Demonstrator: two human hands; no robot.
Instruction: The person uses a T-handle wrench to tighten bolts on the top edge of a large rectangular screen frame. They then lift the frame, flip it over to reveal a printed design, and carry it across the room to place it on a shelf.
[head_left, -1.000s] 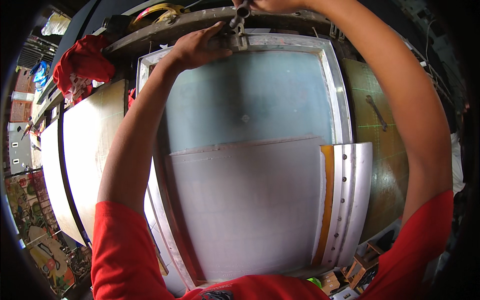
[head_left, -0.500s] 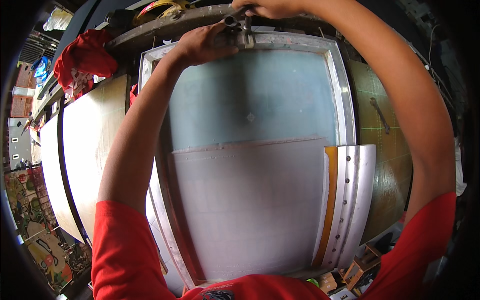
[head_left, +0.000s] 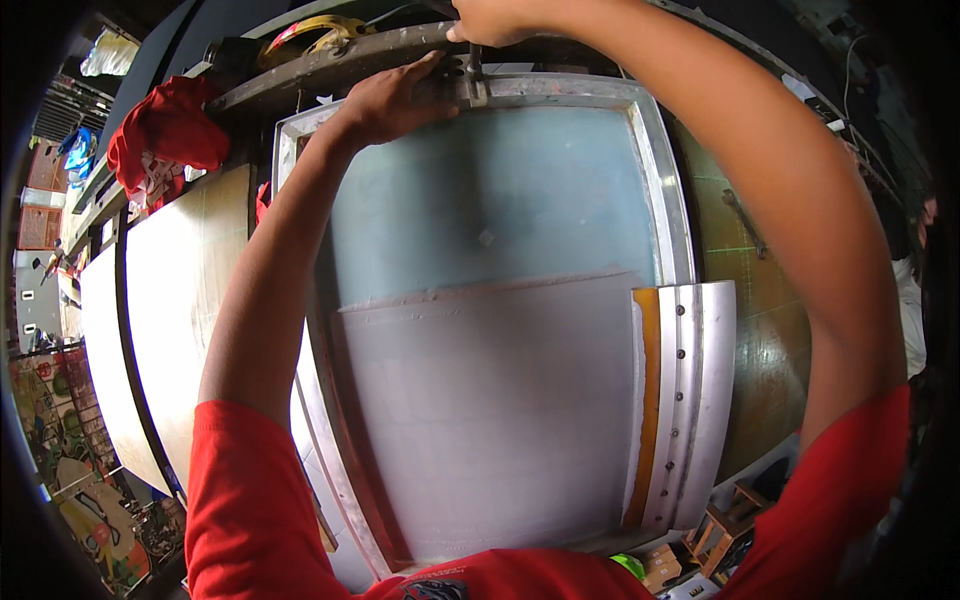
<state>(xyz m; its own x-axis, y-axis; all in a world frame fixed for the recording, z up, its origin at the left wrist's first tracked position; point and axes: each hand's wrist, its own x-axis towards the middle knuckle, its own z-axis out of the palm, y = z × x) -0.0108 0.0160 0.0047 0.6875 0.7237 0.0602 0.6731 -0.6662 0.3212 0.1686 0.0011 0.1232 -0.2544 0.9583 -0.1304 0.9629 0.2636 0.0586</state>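
A screen-printing frame (head_left: 672,215) with pale mesh, bluish at the far half and greyish at the near half, lies in front of me. At its far edge a metal clamp bolt (head_left: 476,65) stands upright. My right hand (head_left: 495,20) is closed at the top of this bolt, and what its fingers grip is mostly hidden at the picture's upper edge. My left hand (head_left: 395,100) rests on the frame's far edge, left of the bolt, fingers stretched and apart. A squeegee (head_left: 695,400) with an orange blade and a metal holder lies along the frame's right side.
Pale boards flank the frame, one bright board (head_left: 180,310) at left and a greenish board (head_left: 755,330) at right, with a wrench (head_left: 745,222) on it. A dark rail (head_left: 300,80) runs behind. A red cloth (head_left: 170,130) hangs at far left; a wooden stool (head_left: 725,530) stands lower right.
My right hand has shifted slightly left at the bolt's top. The left hand stays at the frame's far edge, its fingers a little straighter. The whole view has shifted slightly.
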